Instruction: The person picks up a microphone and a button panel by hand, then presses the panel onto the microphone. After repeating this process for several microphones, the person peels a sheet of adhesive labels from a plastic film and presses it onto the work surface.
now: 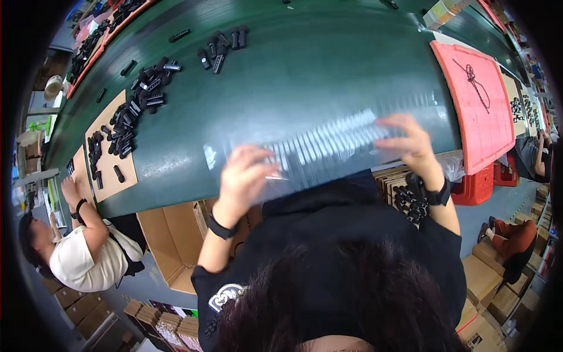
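Note:
A clear plastic tray with a row of ridges (325, 141) lies tilted along the near edge of the green work surface, shiny and slightly smeared by motion. At its left end, my left hand (243, 179) has its fingers curled over the plastic. My right hand (410, 141) grips the opposite end, with its fingers reaching over the ridges. Beside my left hand sits a small clear scrap of plastic (210, 157). Exactly how the tray's lower edge rests is hard to make out through the glare.
Small black devices (153, 82) lie in a heap at the left, some on a cardboard sheet (126, 167). At right is a pink foam board (475, 105) with a black cord. A co-worker (88, 252) stands at left. An open carton (173, 240) is below the edge.

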### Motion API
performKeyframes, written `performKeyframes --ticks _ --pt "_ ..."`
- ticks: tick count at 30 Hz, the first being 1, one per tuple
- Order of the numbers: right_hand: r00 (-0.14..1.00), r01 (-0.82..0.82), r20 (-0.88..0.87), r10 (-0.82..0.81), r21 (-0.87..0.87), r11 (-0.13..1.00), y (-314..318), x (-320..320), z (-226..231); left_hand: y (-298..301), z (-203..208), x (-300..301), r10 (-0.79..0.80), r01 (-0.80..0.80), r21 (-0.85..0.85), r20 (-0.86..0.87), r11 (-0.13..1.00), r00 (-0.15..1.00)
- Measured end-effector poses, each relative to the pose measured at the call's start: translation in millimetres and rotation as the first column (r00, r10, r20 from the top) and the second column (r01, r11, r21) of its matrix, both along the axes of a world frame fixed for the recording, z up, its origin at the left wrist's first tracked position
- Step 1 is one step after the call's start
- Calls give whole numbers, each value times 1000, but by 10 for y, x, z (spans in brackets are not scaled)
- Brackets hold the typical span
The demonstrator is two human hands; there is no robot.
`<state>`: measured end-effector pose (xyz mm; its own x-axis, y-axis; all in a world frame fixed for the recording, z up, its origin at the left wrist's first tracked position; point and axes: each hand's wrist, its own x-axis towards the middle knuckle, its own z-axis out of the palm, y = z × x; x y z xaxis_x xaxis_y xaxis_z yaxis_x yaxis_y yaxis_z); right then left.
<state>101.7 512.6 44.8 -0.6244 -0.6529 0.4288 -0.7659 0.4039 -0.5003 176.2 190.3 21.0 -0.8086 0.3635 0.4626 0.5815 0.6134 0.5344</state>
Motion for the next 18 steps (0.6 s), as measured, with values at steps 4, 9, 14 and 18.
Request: performKeyframes --ticks 4,9,14,18 --pt "929 41 370 -18 -55 998 41 304 -576 156 -380 357 40 -37 -25 133 999 990" --pt "900 103 431 -61 -74 992 7 336 -688 225 -532 430 110 -142 152 204 978 973" --pt "927 184 348 -141 -95 978 16 386 -873 303 -644 504 262 -334 235 291 913 920" --pt "856 356 441 -270 -123 926 -64 421 -870 361 -638 459 331 -436 305 342 847 880"
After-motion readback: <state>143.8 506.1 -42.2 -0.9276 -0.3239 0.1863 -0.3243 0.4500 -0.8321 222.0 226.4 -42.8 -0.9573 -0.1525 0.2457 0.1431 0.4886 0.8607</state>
